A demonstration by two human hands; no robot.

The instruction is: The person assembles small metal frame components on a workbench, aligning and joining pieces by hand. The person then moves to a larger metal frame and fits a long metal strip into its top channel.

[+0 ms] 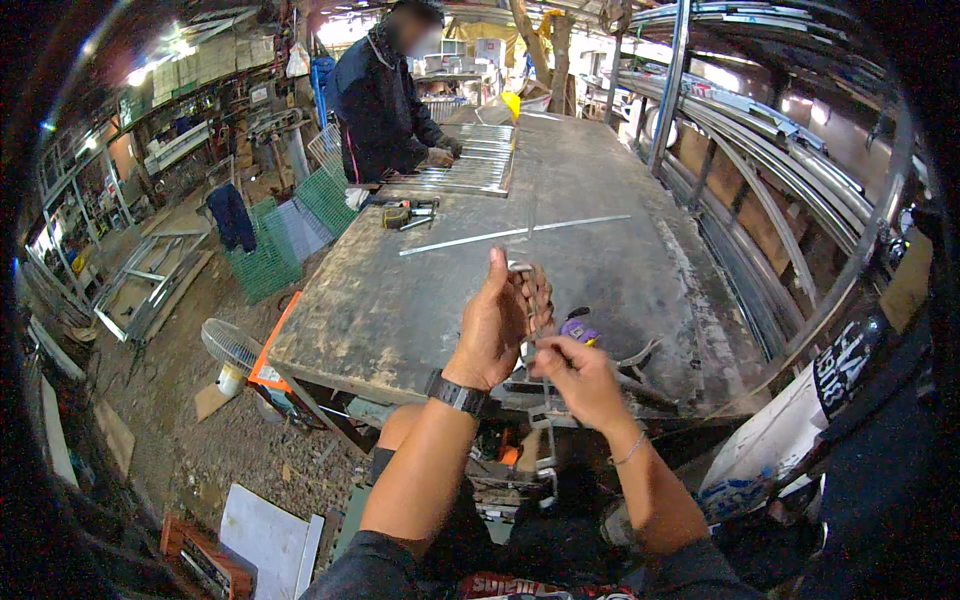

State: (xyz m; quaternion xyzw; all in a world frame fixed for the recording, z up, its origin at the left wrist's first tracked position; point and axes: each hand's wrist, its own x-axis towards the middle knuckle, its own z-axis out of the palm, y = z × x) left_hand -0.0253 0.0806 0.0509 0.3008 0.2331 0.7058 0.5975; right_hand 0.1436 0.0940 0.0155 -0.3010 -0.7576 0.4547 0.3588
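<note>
"Where's the metal piece (pixel 528 349)?"
"Between both hands, touching each, long axis running away from the body. The left hand (pixel 494 325) curls around it; the right hand (pixel 578 380) pinches it nearer the body."
"Counts?"
"One piece; beyond, one long strip (pixel 515 235) crosswise on one desk (pixel 340 310)."

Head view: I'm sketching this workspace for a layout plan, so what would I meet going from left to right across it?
Metal frame on the floor → white fan → yellow-and-black tape measure → left hand → right hand → upright metal post.
</note>
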